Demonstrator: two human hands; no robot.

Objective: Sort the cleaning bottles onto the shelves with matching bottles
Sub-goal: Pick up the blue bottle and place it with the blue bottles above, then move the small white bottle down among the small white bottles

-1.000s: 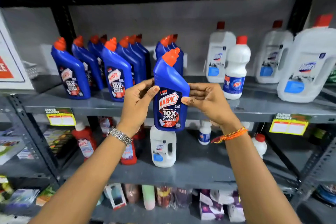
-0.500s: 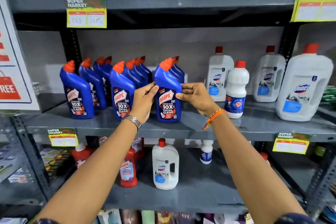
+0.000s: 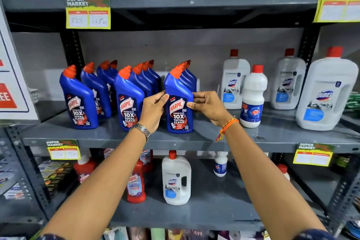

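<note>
We've got both hands on the blue bottle (image 3: 180, 107): left hand (image 3: 153, 112) pinching its left edge, right hand (image 3: 207, 107) pinching the right, fingers on the label. Bottle stands upright at the front of the middle shelf (image 3: 272, 138), heading the rightmost row of blue bottles (image 3: 189, 76). White jugs (image 3: 235, 84) sit further right, same shelf.

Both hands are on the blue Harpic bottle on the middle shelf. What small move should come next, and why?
Probably let go: both hands, left hand and right hand, pinch the blue Harpic bottle, which already stands upright on the middle shelf, label forward, at the front of a row of matching blue bottles.
</note>
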